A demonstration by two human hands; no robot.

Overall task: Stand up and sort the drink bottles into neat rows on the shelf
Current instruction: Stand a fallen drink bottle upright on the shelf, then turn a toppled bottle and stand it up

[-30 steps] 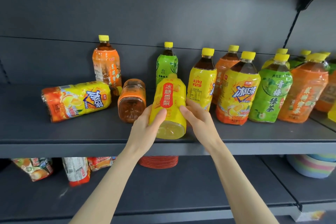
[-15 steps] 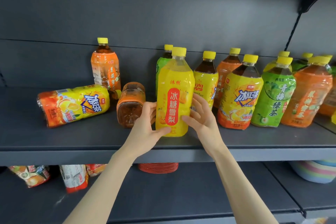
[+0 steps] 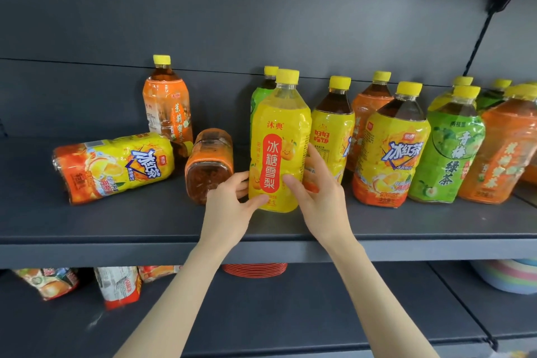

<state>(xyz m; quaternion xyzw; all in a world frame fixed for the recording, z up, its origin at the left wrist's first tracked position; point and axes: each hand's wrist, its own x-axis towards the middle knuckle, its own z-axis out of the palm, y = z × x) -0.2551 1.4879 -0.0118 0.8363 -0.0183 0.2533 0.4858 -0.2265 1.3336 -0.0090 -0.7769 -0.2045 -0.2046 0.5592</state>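
A yellow pear-drink bottle (image 3: 279, 136) stands upright near the front of the dark shelf (image 3: 145, 224). My left hand (image 3: 232, 206) grips its lower left side and my right hand (image 3: 316, 192) its lower right side. Left of it an orange tea bottle (image 3: 209, 164) lies with its base toward me, and a yellow-orange iced-tea bottle (image 3: 116, 166) lies on its side. Behind those stands an orange jasmine-tea bottle (image 3: 167, 104). To the right, several bottles stand in rows: a yellow one (image 3: 334, 128), an iced-tea one (image 3: 390, 148), a green-tea one (image 3: 449, 145).
More orange and green bottles (image 3: 505, 148) crowd the shelf's right end. The lower shelf holds snack bags (image 3: 119, 285), a stack of red plates (image 3: 255, 269) and pastel bowls (image 3: 508, 276). A shelf bracket (image 3: 479, 38) runs up at the right.
The yellow pear-drink bottle lay with its base toward me; both hands tipped it upright and set it standing on the shelf, still holding its lower part.
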